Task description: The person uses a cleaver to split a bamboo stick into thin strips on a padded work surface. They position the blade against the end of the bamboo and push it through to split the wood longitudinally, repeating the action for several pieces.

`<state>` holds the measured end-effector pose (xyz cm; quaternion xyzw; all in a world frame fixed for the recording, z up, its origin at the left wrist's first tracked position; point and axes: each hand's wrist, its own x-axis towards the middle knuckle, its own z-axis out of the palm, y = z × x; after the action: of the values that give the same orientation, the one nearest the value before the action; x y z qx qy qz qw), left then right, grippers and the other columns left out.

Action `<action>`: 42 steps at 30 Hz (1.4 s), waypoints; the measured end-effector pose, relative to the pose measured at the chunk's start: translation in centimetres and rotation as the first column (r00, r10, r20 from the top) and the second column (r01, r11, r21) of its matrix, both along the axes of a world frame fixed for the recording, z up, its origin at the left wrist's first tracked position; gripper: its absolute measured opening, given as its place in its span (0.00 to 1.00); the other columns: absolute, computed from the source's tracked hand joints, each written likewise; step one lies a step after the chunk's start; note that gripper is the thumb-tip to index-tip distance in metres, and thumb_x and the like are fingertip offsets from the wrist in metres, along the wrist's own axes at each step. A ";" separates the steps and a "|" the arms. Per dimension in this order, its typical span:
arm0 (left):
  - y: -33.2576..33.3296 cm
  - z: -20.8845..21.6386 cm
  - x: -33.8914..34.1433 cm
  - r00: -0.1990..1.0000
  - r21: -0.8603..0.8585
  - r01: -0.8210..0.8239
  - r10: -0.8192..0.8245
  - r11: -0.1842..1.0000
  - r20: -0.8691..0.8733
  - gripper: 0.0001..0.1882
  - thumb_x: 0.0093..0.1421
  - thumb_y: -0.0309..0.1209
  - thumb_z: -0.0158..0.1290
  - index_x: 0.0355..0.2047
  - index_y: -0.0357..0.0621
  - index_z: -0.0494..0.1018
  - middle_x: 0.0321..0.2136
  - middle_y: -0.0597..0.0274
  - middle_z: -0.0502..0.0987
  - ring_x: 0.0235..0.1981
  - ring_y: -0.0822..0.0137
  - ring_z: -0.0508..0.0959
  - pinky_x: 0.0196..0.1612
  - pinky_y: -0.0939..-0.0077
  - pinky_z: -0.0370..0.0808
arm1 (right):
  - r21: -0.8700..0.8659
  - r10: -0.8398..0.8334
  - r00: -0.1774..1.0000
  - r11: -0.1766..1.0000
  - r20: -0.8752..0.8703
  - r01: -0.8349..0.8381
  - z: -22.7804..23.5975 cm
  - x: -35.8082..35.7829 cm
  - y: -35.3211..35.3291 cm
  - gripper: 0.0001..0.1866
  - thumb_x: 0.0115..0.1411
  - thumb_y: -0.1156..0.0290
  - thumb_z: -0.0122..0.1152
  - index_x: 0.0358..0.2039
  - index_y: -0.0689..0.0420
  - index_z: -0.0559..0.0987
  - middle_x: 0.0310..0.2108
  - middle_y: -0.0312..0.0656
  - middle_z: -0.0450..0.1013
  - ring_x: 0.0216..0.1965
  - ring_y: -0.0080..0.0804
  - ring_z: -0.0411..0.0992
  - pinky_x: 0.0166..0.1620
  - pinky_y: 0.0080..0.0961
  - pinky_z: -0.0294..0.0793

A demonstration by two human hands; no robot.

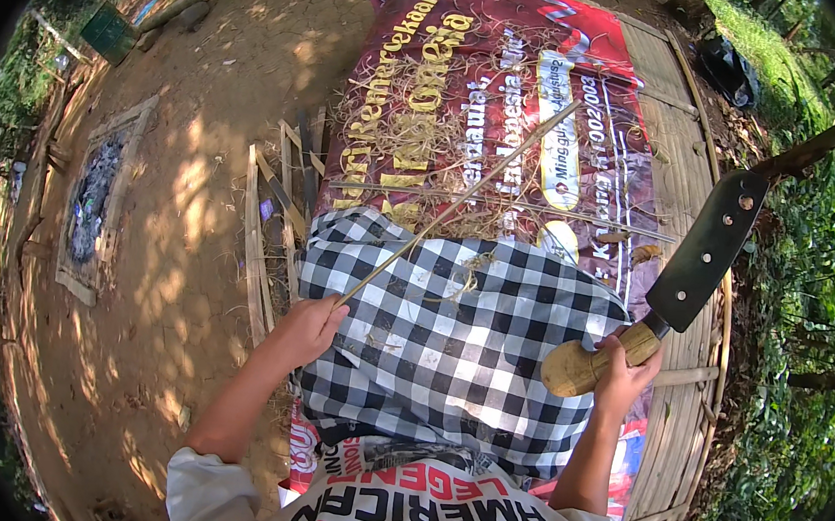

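My left hand (pixel 307 329) is closed around the lower end of a long thin bamboo strip (pixel 447 213), which slants up and to the right over my lap. In my right hand (pixel 627 369) is a cleaver (pixel 705 253), gripped by its thick wooden handle, its broad dark blade with several holes pointing up and right, away from the strip. A black-and-white checked cloth (pixel 449 354) covers my lap, with a few curled shavings (pixel 466 275) on it.
A red printed banner (pixel 395 78) lies ahead on a bamboo platform (pixel 668 425), strewn with thin shavings. Split bamboo pieces (pixel 264 236) lean along its left side. Further left, a framed ash pit (pixel 97 195) sits in the dirt ground. Green plants (pixel 803 428) border the right.
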<state>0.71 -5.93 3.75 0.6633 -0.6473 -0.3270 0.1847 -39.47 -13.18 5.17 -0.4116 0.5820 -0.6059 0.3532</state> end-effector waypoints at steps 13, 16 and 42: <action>1.0 0.1 -7.1 0.976 0.186 -0.067 0.103 0.980 -0.193 0.15 0.70 0.36 0.42 0.36 0.34 0.68 0.18 0.40 0.71 0.23 0.37 0.73 0.28 0.53 0.68 | 0.135 0.500 0.332 0.689 -0.800 -0.712 1.6 5.2 2.7 0.30 0.40 0.75 0.65 0.48 0.60 0.70 0.38 0.47 0.74 0.32 0.46 0.75 0.32 0.35 0.76; 1.9 0.0 -7.9 0.978 0.086 -0.042 0.059 0.995 -0.199 0.15 0.69 0.36 0.42 0.37 0.34 0.69 0.19 0.39 0.71 0.24 0.36 0.73 0.28 0.52 0.67 | 0.191 0.456 0.147 0.614 -0.878 -0.766 0.9 5.7 2.7 0.28 0.43 0.72 0.65 0.49 0.58 0.72 0.38 0.42 0.73 0.33 0.38 0.75 0.34 0.30 0.76; 6.5 0.5 -6.4 0.978 0.184 -0.149 0.172 0.972 -0.115 0.15 0.69 0.36 0.43 0.34 0.35 0.69 0.18 0.39 0.69 0.24 0.36 0.72 0.26 0.53 0.66 | 0.164 0.221 0.021 0.783 -0.975 -0.599 -0.8 0.4 -4.7 0.30 0.51 0.52 0.69 0.49 0.58 0.76 0.27 0.41 0.71 0.27 0.38 0.73 0.31 0.32 0.74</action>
<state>-5.73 0.57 4.28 0.7043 -0.5470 -0.4090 0.1936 -39.06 -17.90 4.40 -0.8959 0.4199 -0.1450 -0.0066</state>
